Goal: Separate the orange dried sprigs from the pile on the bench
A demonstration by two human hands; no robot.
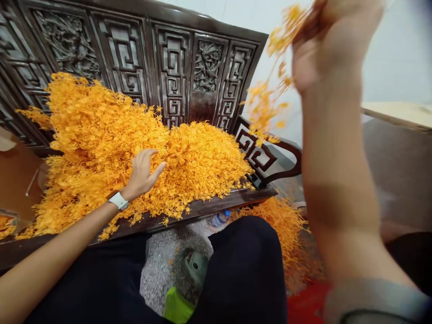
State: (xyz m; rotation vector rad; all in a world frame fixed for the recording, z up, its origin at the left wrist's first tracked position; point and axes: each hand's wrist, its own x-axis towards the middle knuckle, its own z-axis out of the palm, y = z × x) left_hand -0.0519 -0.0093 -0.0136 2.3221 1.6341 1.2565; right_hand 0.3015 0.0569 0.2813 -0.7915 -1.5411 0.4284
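A large heap of orange-yellow artificial flower sprigs (199,157) covers the seat of a dark carved wooden bench (222,204). Over the middle of this heap is my left hand (143,173), its fingers spread and nothing in them; whether it touches the sprigs I cannot tell. A pale watch band circles that wrist. High at the upper right, my right hand (319,49) is closed and smeared by motion. From it a bunch of orange flower sprigs (265,110) dangles in front of the white wall, clear of the heap.
The bench's carved backrest (151,58) rises behind the heap, with a curved armrest (283,157) at its right end. More orange sprigs (280,229) lie low on the right. A bottle with a blue cap (221,219) is under the bench edge. A brown carton (20,175) stands left.
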